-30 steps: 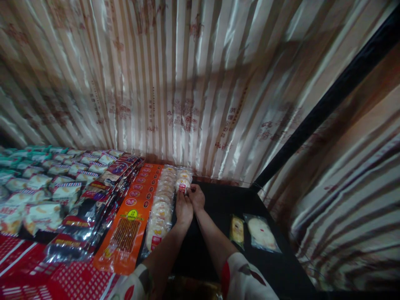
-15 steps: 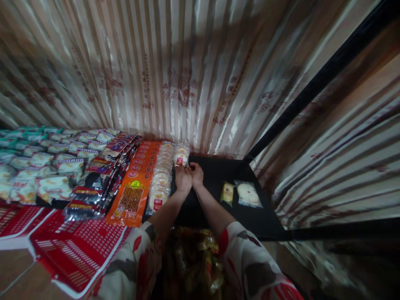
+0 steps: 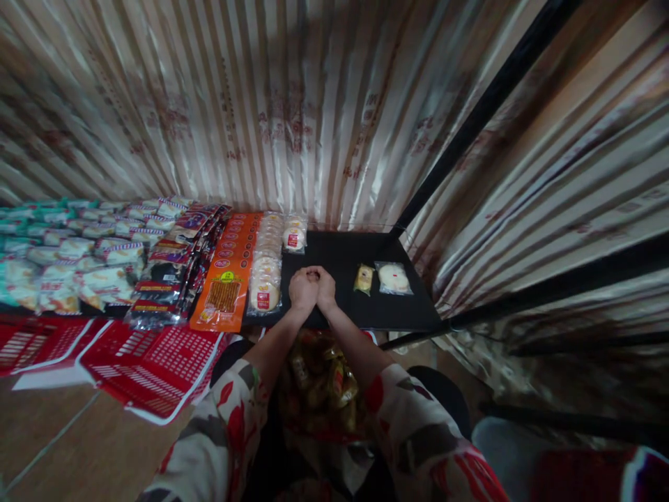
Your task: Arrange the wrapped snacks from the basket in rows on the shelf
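Note:
My left hand (image 3: 302,290) and my right hand (image 3: 325,288) meet over the black shelf (image 3: 334,251), fingers curled and pressed together. Whatever they may hold is hidden behind the knuckles. Beyond them, by the curtain, sits a clear packet of round white crackers (image 3: 295,234) with a red label. To the left runs a row of similar cracker packets (image 3: 265,279). Off to the right lie a small yellow-wrapped snack (image 3: 364,279) and a clear packet of pale round crackers (image 3: 394,278).
Left of the crackers lie an orange snack packet (image 3: 224,279), dark snack packets (image 3: 162,286) and many white snack bags (image 3: 109,272). Red baskets (image 3: 151,369) stand below the shelf. A basket of gold-wrapped snacks (image 3: 324,383) is under my arms. A black pole (image 3: 460,146) slants at right.
My hands have drawn back toward me from the cracker packet by the curtain, which now lies apart from them. The camera view has shifted, showing more floor.

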### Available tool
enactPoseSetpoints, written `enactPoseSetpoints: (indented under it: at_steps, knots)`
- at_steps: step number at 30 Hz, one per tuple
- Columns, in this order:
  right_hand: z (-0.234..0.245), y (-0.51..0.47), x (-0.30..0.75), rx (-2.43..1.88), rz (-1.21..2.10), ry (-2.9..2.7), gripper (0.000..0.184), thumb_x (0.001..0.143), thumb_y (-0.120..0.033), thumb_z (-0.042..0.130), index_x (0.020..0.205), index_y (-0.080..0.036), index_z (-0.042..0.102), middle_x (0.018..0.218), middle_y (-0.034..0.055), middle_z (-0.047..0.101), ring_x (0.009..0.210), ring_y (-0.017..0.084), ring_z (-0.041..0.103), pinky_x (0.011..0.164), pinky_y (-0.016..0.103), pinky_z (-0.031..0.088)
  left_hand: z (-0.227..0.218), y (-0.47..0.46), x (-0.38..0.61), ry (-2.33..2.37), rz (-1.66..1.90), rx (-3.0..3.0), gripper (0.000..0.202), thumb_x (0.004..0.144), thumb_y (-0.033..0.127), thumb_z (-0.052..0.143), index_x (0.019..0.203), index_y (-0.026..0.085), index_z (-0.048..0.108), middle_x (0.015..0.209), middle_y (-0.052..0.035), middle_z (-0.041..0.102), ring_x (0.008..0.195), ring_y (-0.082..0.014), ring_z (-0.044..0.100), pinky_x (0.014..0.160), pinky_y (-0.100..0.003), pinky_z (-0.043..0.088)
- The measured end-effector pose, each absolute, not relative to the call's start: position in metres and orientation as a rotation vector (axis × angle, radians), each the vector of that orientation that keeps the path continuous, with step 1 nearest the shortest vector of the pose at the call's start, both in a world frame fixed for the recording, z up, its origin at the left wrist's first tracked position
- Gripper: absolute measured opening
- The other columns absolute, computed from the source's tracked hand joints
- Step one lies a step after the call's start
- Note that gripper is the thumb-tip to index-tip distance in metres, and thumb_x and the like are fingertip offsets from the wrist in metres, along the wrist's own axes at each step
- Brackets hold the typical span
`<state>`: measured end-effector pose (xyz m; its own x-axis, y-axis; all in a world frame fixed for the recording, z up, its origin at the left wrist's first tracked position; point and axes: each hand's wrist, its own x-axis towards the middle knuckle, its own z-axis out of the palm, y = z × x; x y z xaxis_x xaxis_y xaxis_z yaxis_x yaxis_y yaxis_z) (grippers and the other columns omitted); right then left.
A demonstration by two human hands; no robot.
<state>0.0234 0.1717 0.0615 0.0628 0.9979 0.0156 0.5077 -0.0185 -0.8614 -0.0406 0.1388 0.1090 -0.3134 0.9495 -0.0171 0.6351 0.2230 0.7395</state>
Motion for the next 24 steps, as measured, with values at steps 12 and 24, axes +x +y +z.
enactPoseSetpoints:
  at_steps: [12, 24]
  knots:
    - [0.061, 0.090, 0.046, -1.522, 0.723, -1.608, 0.026, 0.070, -0.016, 0.044, 0.087, -0.017, 0.064, 0.086, 0.0048, 0.064, 0.077, 0.014, 0.056, 0.073, 0.025, 0.044, 0.087, 0.061, -0.029, 1.955, 0.937, 1.716, 0.028, 0.079, 0.012, 0.034, 0.090, 0.016, 0.059, 0.092, -0.0061, 0.059, 0.092, -0.0154, 0.052, 0.086, -0.027, 0.039]
    - [0.024, 0.015, 0.048, -1.569, 0.862, -1.731, 0.032, 0.070, -0.012, 0.040, 0.088, -0.020, 0.065, 0.083, 0.0050, 0.066, 0.078, 0.016, 0.058, 0.079, 0.027, 0.045, 0.047, -0.018, -0.033, 2.018, 0.852, 1.807, 0.025, 0.076, 0.013, 0.038, 0.088, 0.015, 0.061, 0.100, -0.0097, 0.059, 0.107, -0.0215, 0.047, 0.096, -0.037, 0.036]
